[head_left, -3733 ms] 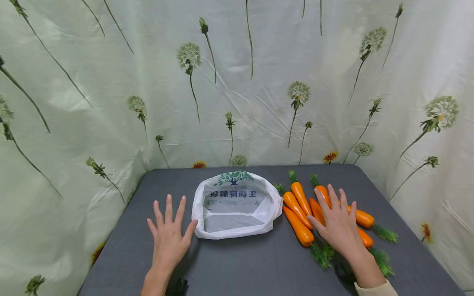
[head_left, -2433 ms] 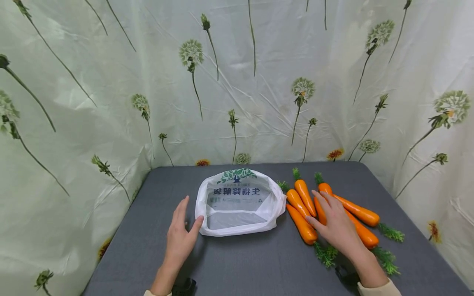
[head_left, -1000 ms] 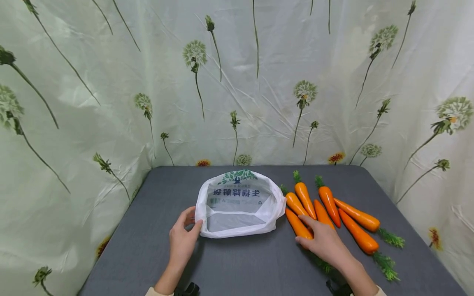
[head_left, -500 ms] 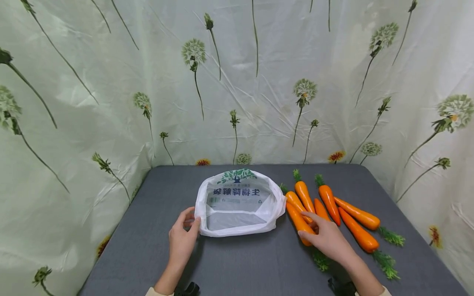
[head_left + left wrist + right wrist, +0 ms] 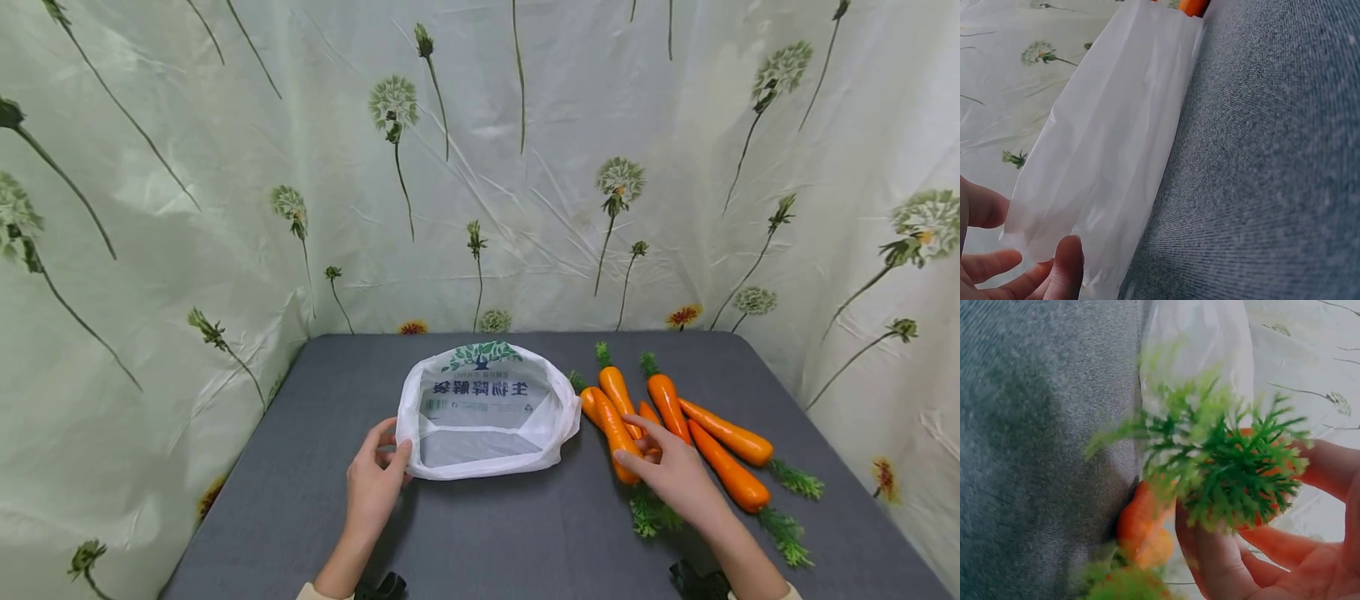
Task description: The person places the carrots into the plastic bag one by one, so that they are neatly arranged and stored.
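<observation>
Right hand (image 5: 675, 477), grip curled around an orange carrot (image 5: 615, 437), and the left hand (image 5: 372, 487), grip only narrowly parted, pinches the white bag (image 5: 480, 470) at its left edge!

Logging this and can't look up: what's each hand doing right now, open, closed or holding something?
Left hand: closed, holding the white bag by its left edge.
Right hand: closed, holding an orange carrot near its leafy end.
</observation>
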A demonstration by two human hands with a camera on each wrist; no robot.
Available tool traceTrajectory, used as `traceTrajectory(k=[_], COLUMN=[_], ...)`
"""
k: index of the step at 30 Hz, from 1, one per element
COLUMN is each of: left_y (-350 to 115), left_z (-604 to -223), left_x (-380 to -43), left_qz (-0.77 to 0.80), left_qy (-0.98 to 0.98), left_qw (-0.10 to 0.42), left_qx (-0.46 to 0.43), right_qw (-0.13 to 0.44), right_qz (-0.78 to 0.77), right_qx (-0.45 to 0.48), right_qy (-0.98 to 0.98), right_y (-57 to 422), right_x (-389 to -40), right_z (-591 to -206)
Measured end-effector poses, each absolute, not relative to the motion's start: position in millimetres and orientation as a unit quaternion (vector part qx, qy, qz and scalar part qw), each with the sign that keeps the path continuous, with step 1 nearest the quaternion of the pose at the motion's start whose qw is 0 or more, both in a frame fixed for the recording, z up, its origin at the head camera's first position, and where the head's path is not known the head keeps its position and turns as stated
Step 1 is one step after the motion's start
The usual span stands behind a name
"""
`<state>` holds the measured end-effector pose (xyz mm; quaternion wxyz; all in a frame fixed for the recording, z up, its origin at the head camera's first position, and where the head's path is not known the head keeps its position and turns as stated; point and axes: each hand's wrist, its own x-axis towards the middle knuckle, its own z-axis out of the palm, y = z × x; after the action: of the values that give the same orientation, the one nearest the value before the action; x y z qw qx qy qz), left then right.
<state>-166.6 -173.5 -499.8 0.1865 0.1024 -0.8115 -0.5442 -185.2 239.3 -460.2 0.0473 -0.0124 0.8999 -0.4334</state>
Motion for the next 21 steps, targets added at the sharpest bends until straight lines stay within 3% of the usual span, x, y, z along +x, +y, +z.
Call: traceTrajectory(k=[21], left_y=[-173], left_z=[-503], left_x=[-169], left_qz=[-0.598], left_qy=[-0.774], left_qw=[0.179], left_qx=[0.106], right_qw=[0.026], right_qz=[-0.508], right_qx=[-0.023], right_qy=[0.86], right_y=[241], right_x=[-181], right_z=[-431])
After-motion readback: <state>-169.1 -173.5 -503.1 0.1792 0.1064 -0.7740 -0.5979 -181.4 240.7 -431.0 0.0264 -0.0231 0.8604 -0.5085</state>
